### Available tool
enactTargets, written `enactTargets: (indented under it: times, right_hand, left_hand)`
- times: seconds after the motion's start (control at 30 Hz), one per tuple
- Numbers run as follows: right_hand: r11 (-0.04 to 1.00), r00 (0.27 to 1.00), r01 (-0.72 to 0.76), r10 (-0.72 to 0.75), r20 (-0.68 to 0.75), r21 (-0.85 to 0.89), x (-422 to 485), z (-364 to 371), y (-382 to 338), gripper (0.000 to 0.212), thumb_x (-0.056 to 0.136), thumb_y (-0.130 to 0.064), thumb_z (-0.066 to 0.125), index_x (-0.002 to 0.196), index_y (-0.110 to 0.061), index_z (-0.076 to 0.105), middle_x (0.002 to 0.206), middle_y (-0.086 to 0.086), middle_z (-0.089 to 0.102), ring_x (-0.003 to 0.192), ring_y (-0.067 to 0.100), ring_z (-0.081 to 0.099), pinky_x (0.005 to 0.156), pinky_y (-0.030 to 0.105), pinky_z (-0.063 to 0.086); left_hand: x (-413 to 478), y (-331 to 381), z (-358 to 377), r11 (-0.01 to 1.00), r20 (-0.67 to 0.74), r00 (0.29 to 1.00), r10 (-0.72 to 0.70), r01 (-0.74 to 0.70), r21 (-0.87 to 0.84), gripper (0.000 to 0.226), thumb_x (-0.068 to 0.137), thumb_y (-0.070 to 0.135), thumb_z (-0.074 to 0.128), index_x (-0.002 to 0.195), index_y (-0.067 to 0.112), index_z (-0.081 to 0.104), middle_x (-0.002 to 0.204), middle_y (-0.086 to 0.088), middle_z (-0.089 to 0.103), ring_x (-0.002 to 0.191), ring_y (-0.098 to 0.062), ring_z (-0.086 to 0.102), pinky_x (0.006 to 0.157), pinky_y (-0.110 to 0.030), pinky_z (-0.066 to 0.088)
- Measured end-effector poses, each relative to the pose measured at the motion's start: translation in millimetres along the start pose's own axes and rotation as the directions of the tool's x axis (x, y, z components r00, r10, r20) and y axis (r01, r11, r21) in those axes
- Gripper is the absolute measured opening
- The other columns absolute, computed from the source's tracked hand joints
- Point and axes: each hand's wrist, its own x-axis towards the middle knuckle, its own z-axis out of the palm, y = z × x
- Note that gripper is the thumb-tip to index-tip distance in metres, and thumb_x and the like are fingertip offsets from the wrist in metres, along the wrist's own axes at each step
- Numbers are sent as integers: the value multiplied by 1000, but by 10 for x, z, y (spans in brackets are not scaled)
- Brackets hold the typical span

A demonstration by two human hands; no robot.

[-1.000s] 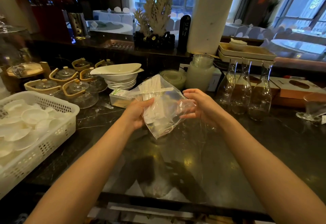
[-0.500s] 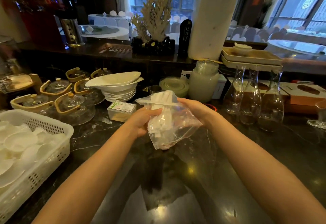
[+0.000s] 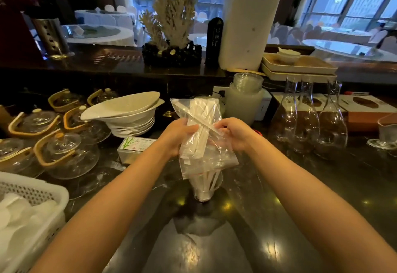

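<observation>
Dark polished stone formed the counter (image 3: 300,197), and above it a clear plastic bag (image 3: 199,144) of white strips was held upright between both hands. It was gripped at its left side by the left hand (image 3: 178,135) and pinched near its top by the right hand (image 3: 234,133).

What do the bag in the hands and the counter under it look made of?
The bag: thin clear plastic film, glossy and crinkled, its contents showing through. The counter: probably polished dark stone, judging by pale veins and mirror-like reflections.
</observation>
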Motion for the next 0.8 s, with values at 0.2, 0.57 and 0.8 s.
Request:
enactTargets:
  times: [0.2,0.57,0.8]
  right_hand:
    - [995,998,65,-67,-17,-72,114,-47,-54,17,86,-2,39,91,3,54,98,19,53,83,25,55,89,41,51]
    - [804,898,341,-432,-85,-487,116,-154,189,14,86,-2,44,89,-15,46,88,-3,47,93,22,49,83,39,44]
    - [813,893,398,-449,-23,-425,66,-149,318,20,90,-4,41,105,-16,46,100,0,51,91,18,54,86,45,51]
  left_hand:
    - [143,43,119,979,-34,992,125,-117,169,36,82,8,61,117,12,54,106,-9,66,97,-24,65,87,-41,55]
    - [148,-244,307,960,-52,968,246,-237,148,47,86,7,54,131,15,42,127,-10,57,113,-22,58,96,-38,48]
    - [160,-340,291,949,-51,964,261,-247,195,51,86,8,54,134,16,37,131,-7,52,118,-19,52,99,-35,43]
